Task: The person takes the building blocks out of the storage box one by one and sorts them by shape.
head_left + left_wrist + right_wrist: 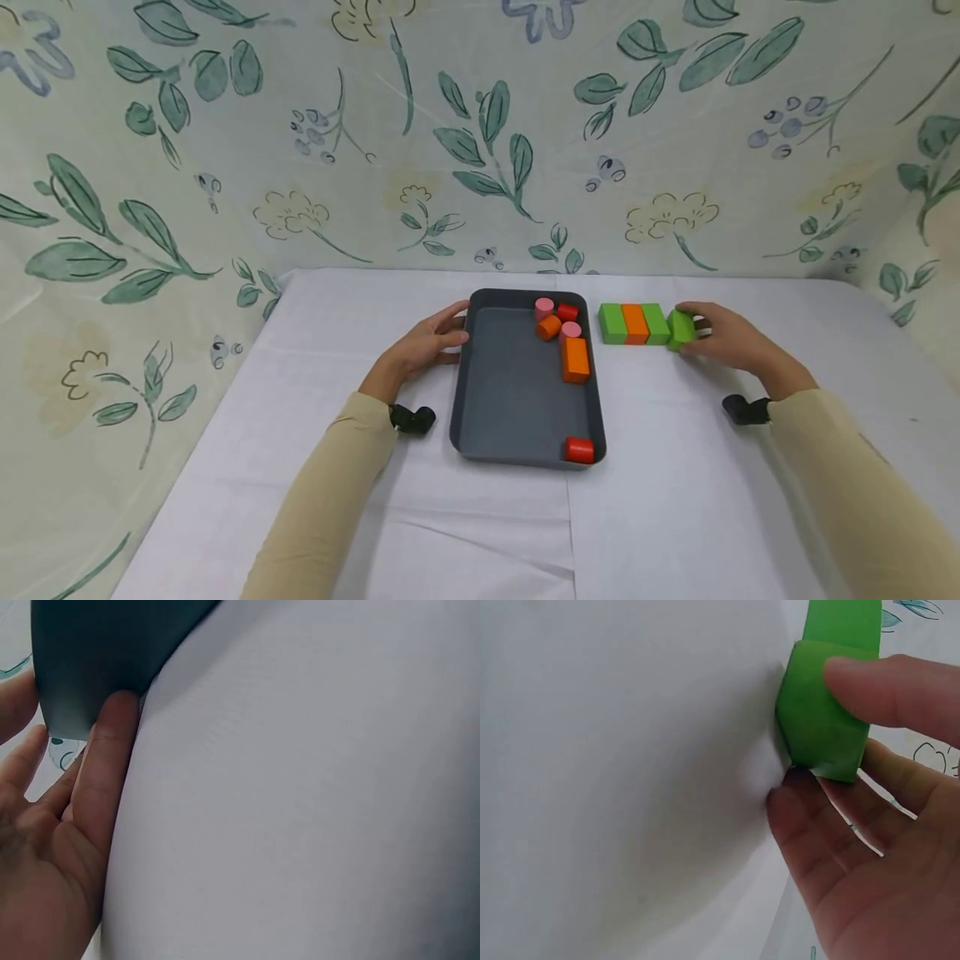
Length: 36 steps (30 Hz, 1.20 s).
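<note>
My right hand (pixel 723 337) pinches a green block (pixel 681 330) between thumb and fingers at the right end of a row of blocks. In the right wrist view the thumb lies on the face of this green block (pixel 826 709), with the fingers on its other side. The row holds a green block (pixel 613 324), an orange block (pixel 635 324) and another green block (pixel 656 323), side by side. At the dark grey tray (pixel 517 462), my left hand (pixel 423 346) touches the outer left wall, its fingers fairly straight.
Inside the tray, along its right side, are pink cylinders (pixel 543 309), an orange cylinder (pixel 549 327), a red piece (pixel 567 312) and an orange block (pixel 576 361). A red cylinder (pixel 579 450) lies in its near right corner. A patterned cloth (pixel 487 225) hangs behind the white table (pixel 510 533).
</note>
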Each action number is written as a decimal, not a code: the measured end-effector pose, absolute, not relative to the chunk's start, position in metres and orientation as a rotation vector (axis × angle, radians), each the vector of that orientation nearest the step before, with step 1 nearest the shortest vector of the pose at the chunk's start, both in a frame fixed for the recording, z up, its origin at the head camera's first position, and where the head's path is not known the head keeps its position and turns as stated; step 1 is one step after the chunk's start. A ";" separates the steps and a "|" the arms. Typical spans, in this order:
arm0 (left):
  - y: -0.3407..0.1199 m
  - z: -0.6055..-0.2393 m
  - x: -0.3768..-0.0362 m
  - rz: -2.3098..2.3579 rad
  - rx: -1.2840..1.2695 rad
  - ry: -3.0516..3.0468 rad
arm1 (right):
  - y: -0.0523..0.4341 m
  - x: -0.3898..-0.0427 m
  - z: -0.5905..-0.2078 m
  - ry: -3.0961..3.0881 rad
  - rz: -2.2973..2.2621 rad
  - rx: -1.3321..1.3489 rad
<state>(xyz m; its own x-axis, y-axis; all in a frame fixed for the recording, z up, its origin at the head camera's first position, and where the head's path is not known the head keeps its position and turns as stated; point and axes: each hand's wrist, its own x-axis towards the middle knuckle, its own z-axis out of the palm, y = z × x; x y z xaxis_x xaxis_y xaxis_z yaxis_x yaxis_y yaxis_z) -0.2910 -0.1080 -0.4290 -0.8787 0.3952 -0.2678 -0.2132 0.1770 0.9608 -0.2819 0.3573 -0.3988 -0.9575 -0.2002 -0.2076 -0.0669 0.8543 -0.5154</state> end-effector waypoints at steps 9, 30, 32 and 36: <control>-0.110 -0.429 -0.290 1.755 0.169 1.999 | 0.350 -0.291 -0.393 2.727 -0.702 -0.156; -0.108 -0.429 -0.290 1.746 0.201 2.007 | 0.349 -0.298 -0.400 2.743 -0.733 -0.167; -0.108 -0.430 -0.291 1.745 0.200 2.007 | 0.348 -0.297 -0.399 2.746 -0.730 -0.173; -0.108 -0.430 -0.291 1.742 0.210 2.009 | 0.348 -0.296 -0.399 2.743 -0.732 -0.170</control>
<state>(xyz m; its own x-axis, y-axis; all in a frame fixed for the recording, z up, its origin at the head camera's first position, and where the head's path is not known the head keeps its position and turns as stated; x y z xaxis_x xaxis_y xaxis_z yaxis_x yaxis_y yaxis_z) -0.2906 -0.1083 -0.4299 -0.8783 0.4097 -0.2465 -0.1860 0.1822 0.9655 -0.2960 0.3480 -0.3991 -0.9491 -0.1884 -0.2523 -0.0375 0.8633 -0.5032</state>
